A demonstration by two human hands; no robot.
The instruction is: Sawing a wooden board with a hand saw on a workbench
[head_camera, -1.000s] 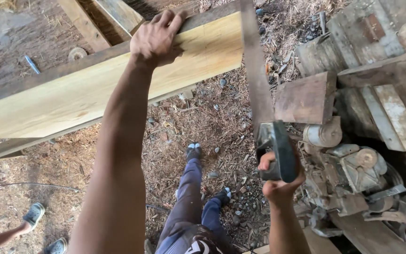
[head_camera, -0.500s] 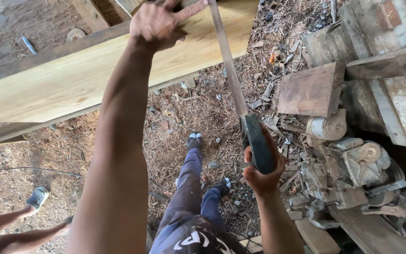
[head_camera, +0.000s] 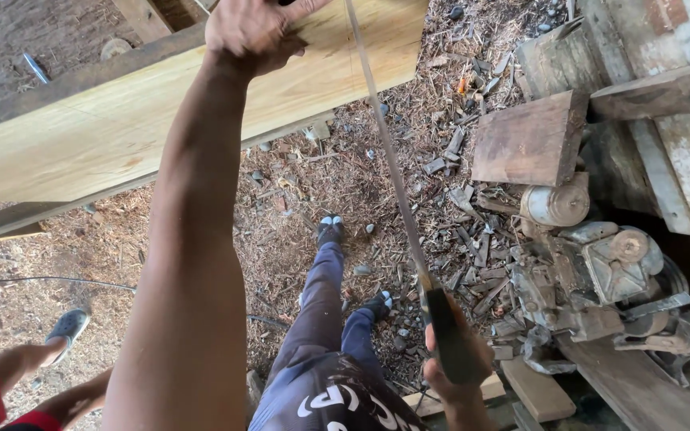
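Fingers of the right hand [head_camera: 458, 363] are wrapping the handsaw [head_camera: 397, 172] handle, blade running up from that grip into the pale plank [head_camera: 121, 132]; left hand [head_camera: 257, 32] is pressing flat, probably steadying it.

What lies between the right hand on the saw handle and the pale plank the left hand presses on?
In the head view, only the saw blade spans from the right hand up to the plank under the left hand.
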